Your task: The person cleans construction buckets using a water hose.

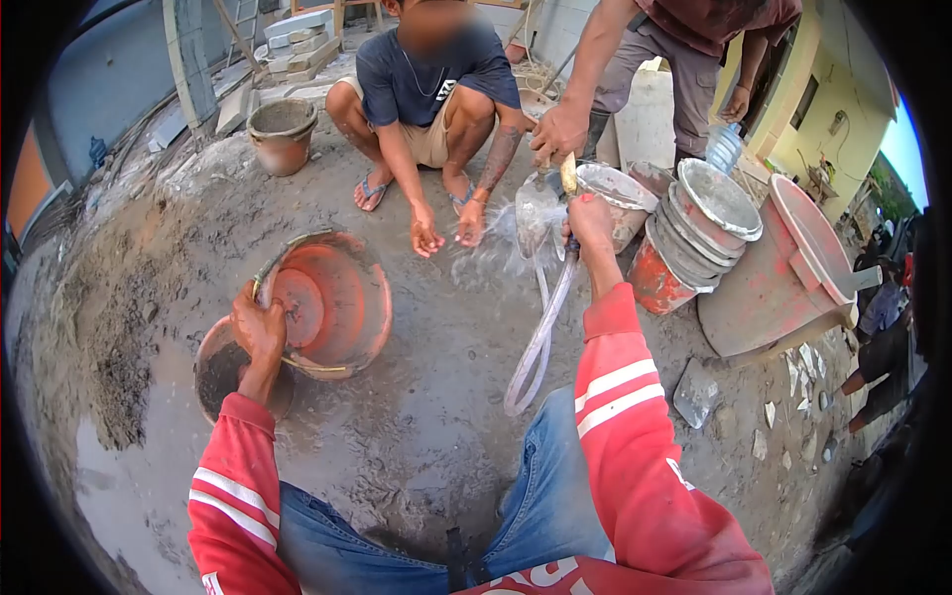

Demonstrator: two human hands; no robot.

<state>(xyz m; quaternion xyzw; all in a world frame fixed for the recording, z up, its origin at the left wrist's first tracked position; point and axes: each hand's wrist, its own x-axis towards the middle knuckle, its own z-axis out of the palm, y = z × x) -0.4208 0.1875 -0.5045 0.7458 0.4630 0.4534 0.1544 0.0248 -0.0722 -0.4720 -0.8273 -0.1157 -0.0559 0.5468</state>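
Upper centre, the right hand [592,220] is closed round a clear hose [558,302] as water splashes by a grey-coated trowel [534,213]; left of centre, the left hand [260,327] grips a tilted orange bucket [349,297], residue not yet rinsed off.

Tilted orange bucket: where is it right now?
In the head view, the tilted orange bucket is left of centre, held by the left hand, partly overlapping a second bucket at its lower left.

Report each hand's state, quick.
Left hand: closed on the edge of the tilted orange bucket.
Right hand: closed around the hose.
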